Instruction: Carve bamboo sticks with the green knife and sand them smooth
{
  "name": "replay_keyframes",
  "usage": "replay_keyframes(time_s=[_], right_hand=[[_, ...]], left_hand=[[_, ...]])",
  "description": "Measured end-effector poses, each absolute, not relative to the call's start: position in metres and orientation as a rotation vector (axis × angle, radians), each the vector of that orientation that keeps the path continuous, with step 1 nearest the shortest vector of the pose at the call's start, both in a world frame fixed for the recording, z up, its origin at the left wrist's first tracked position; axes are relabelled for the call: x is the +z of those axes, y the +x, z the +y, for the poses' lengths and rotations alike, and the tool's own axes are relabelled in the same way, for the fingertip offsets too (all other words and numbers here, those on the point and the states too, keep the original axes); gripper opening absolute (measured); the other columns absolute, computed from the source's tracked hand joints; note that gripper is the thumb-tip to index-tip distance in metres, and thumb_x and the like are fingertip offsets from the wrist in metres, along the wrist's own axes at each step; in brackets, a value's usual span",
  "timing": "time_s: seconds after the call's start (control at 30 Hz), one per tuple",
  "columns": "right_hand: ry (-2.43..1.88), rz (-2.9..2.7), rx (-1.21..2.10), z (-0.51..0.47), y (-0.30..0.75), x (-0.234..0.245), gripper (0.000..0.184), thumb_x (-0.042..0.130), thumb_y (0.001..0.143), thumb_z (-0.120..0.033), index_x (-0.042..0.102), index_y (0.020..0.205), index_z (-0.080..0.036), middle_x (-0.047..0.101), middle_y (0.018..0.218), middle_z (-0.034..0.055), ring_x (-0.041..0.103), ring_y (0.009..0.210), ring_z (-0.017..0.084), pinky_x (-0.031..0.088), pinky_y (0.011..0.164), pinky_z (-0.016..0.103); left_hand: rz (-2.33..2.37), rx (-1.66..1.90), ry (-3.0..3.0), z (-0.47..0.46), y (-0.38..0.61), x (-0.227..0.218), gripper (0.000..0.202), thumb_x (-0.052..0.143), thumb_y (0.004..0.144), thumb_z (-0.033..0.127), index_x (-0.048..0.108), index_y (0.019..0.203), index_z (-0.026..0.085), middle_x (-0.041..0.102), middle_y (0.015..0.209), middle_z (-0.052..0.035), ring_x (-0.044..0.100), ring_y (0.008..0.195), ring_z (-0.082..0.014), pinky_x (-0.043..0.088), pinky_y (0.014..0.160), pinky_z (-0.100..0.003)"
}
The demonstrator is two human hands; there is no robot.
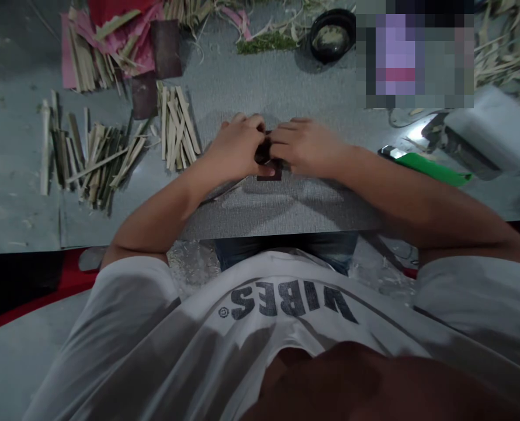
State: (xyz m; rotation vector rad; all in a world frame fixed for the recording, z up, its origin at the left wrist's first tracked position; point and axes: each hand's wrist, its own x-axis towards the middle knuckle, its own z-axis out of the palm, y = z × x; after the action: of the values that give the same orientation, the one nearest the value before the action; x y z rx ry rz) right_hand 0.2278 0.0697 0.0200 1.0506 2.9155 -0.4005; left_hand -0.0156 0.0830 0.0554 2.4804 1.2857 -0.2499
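My left hand (238,146) and my right hand (308,146) meet over the grey cloth-like surface in front of me. Their fingers are curled and nearly touching. Between and under them is a small dark brown sheet (269,176), its lower edge showing below my left thumb. Both hands close on this sheet; whether anything else is pinched in the fingers is hidden. Left of my left hand lies a bundle of split bamboo strips (179,126). Two more dark brown pieces, an upper sheet (167,49) and a lower sheet (144,96), lie beyond it.
Loose bamboo strips (97,158) spread across the left. Pink plastic (144,55) with more strips lies behind them. A black bowl (332,35) stands at the back. To the right are a green-handled tool (435,169) and a whitish box-like object (490,131). Shavings lie at the upper right.
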Motion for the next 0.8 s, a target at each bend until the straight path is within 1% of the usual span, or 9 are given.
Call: replay_keyframes(time_s=[0.07, 0.13, 0.23, 0.3, 0.43, 0.5, 0.6, 0.73, 0.8], right_hand=[[1.191, 2.919, -0.429, 0.070, 0.241, 0.021, 0.025, 0.063, 0.120, -0.025, 0.086, 0.128, -0.027, 0.083, 0.170, 0.0173, 0.073, 0.162, 0.047, 0.056, 0.139, 0.072], [1.301, 2.935, -0.630, 0.074, 0.260, 0.022, 0.022, 0.066, 0.118, -0.032, 0.088, 0.122, -0.031, 0.080, 0.178, 0.0132, 0.072, 0.164, 0.044, 0.054, 0.143, 0.070], [1.469, 2.822, -0.975, 0.079, 0.283, 0.024, 0.025, 0.074, 0.117, -0.052, 0.093, 0.122, -0.038, 0.084, 0.172, 0.0111, 0.070, 0.166, 0.047, 0.059, 0.136, 0.072], [1.596, 2.730, -1.037, 0.079, 0.288, 0.028, 0.030, 0.078, 0.114, -0.062, 0.096, 0.127, -0.043, 0.087, 0.167, 0.0104, 0.067, 0.170, 0.052, 0.061, 0.130, 0.076], [1.577, 2.738, -1.002, 0.077, 0.284, 0.032, 0.034, 0.079, 0.110, -0.061, 0.097, 0.135, -0.048, 0.086, 0.170, 0.0058, 0.068, 0.169, 0.051, 0.059, 0.134, 0.078], [1.575, 2.736, -0.983, 0.076, 0.279, 0.030, 0.036, 0.078, 0.110, -0.060, 0.096, 0.140, -0.049, 0.085, 0.172, 0.0042, 0.067, 0.170, 0.050, 0.058, 0.137, 0.078], [1.627, 2.689, -0.985, 0.074, 0.270, 0.024, 0.038, 0.078, 0.110, -0.062, 0.095, 0.143, -0.051, 0.086, 0.167, 0.0038, 0.062, 0.175, 0.050, 0.057, 0.137, 0.079], [1.562, 2.764, -1.049, 0.075, 0.269, 0.021, 0.029, 0.076, 0.109, -0.061, 0.095, 0.126, -0.048, 0.088, 0.160, 0.0069, 0.067, 0.166, 0.050, 0.054, 0.141, 0.079], [1.604, 2.755, -1.048, 0.080, 0.276, 0.022, 0.028, 0.076, 0.109, -0.063, 0.094, 0.120, -0.045, 0.090, 0.151, 0.0099, 0.074, 0.155, 0.049, 0.055, 0.140, 0.076]], left_hand=[[1.283, -0.246, 2.483, 0.083, -0.016, 0.055, 0.063, 0.104, 0.103, 0.060, 0.095, 0.155, 0.026, 0.074, 0.178, -0.0177, 0.062, 0.168, -0.0570, 0.056, 0.134, -0.071], [1.265, -0.221, 2.480, 0.085, -0.019, 0.051, 0.071, 0.102, 0.105, 0.060, 0.090, 0.167, 0.030, 0.073, 0.178, -0.0174, 0.061, 0.170, -0.0573, 0.055, 0.135, -0.071], [1.245, -0.182, 2.462, 0.087, -0.023, 0.045, 0.074, 0.102, 0.105, 0.063, 0.087, 0.172, 0.038, 0.071, 0.180, -0.0143, 0.059, 0.170, -0.0541, 0.053, 0.138, -0.067], [1.252, -0.199, 2.454, 0.087, -0.023, 0.045, 0.076, 0.101, 0.107, 0.064, 0.085, 0.176, 0.038, 0.070, 0.182, -0.0139, 0.058, 0.170, -0.0528, 0.052, 0.139, -0.066], [1.273, -0.279, 2.472, 0.083, -0.020, 0.053, 0.080, 0.097, 0.113, 0.061, 0.079, 0.185, 0.031, 0.068, 0.185, -0.0159, 0.057, 0.171, -0.0530, 0.052, 0.141, -0.066], [1.273, -0.274, 2.485, 0.081, -0.020, 0.056, 0.080, 0.099, 0.112, 0.057, 0.080, 0.184, 0.028, 0.070, 0.184, -0.0167, 0.059, 0.171, -0.0536, 0.053, 0.140, -0.067], [1.242, -0.236, 2.503, 0.080, -0.020, 0.055, 0.074, 0.097, 0.113, 0.058, 0.084, 0.179, 0.029, 0.071, 0.183, -0.0160, 0.060, 0.171, -0.0527, 0.054, 0.140, -0.069], [1.254, -0.175, 2.446, 0.085, -0.022, 0.047, 0.068, 0.101, 0.103, 0.062, 0.090, 0.166, 0.040, 0.075, 0.176, -0.0131, 0.059, 0.175, -0.0534, 0.056, 0.141, -0.068], [1.235, -0.101, 2.380, 0.093, -0.024, 0.044, 0.063, 0.098, 0.103, 0.061, 0.092, 0.163, 0.041, 0.082, 0.166, -0.0129, 0.065, 0.172, -0.0508, 0.060, 0.138, -0.065]])
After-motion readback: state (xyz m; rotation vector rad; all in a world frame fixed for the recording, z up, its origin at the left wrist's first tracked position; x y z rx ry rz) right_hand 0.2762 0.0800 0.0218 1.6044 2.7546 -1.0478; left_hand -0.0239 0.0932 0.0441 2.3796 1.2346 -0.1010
